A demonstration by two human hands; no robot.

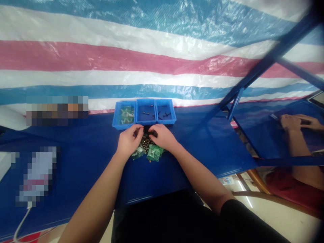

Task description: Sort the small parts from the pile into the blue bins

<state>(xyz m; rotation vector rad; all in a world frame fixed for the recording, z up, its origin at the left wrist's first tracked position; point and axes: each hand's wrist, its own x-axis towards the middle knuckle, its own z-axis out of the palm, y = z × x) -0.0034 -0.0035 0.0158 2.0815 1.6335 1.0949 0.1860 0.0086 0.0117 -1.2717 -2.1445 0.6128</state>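
Observation:
A pile of small dark and brassy screws lies on the blue table between my hands. My left hand is curled at the pile's left edge, thumb and forefinger tips close together; whatever they pinch is too small to make out. On the right, my right hand bends over the pile with thumb and fingers apart. Nearest to me are a green plastic packet and a clear packet. Behind the pile stand three blue bins: the left bin with packets, the middle bin and right bin with a few screws.
A blurred-out device with a white cable lies at the left. Blue metal frame bars rise at the right. Beyond them, another person's hands rest over a blue table. A striped plastic sheet hangs behind.

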